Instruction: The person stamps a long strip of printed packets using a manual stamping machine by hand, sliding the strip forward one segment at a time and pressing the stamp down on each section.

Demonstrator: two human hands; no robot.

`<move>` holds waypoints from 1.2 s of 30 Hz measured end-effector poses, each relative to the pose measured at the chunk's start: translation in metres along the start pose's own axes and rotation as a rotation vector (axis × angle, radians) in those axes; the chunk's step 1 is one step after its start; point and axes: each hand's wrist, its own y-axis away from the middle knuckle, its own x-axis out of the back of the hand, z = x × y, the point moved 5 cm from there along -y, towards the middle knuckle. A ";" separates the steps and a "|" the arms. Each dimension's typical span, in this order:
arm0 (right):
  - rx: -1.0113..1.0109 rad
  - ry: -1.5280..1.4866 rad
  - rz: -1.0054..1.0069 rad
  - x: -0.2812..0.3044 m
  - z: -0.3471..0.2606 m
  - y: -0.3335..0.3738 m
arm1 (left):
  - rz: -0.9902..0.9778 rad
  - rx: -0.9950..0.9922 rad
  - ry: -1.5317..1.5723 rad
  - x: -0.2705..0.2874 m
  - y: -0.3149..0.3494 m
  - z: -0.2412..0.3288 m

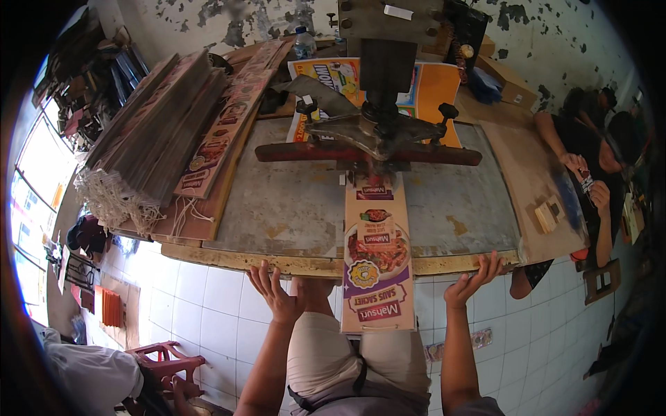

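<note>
Your left hand is at the front edge of the counter, left of the middle, its grip spread and empty. Your right hand is at the same edge nearer the front right corner, its grip likewise open-fingered and empty. Between them, the printed strip runs from beneath the press out past the front edge, its near end overhanging your lap. Bundled strips with white strings lie along the counter's left edge; a wooden block sits near its right edge.
</note>
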 end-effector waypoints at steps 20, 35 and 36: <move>0.028 -0.028 -0.001 -0.005 0.005 0.003 | 0.141 -0.014 -0.082 -0.025 0.017 -0.018; -0.011 -0.001 -0.068 0.005 -0.009 -0.001 | 0.113 0.005 -0.034 -0.015 0.011 -0.009; -0.040 -0.009 -0.077 0.008 -0.015 -0.004 | 0.106 0.010 -0.034 -0.011 0.010 -0.008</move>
